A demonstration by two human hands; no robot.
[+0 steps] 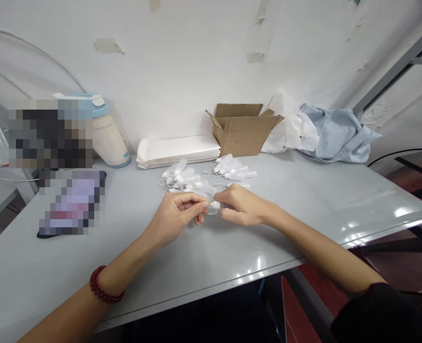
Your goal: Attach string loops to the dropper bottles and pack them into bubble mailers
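Near the middle of the table, my left hand (182, 214) and my right hand (245, 206) meet over a small translucent tube with a white cap (215, 205). My right hand curls its fingers round the tube's body, most of which is hidden. Thumb and forefinger of my left hand are pinched together beside the cap; what lies between them is too small to make out. Just beyond the hands lies a pile of similar white-capped tubes with thin grey cords (182, 176). A second group of such tubes (230, 166) lies to its right.
At the back stand an open cardboard box (241, 136), a stack of flat white boxes (178, 148), a white plastic bag (286, 126) and a light blue cloth (339, 133). On the left are a cream bottle with a blue lid (110, 138) and a blurred phone-like object (73, 202).
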